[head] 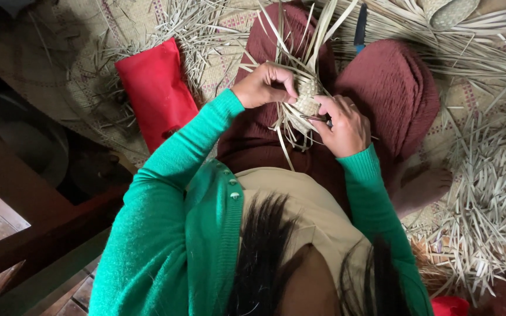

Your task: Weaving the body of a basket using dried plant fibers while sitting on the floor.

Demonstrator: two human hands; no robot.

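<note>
A small woven piece of pale dried leaf strips sits over my lap, with loose strip ends fanning up and down from it. My left hand grips its left side, fingers curled around the strips. My right hand holds its right side and also pinches a thin dark metal tool against the weave. Both arms wear green sleeves. My legs, in dark red cloth, are crossed beneath the work.
Heaps of loose dried strips lie on the woven mat at right and behind. A red cloth pouch lies at left. A blue-handled tool rests beyond my knee. Dark wooden rails run at lower left.
</note>
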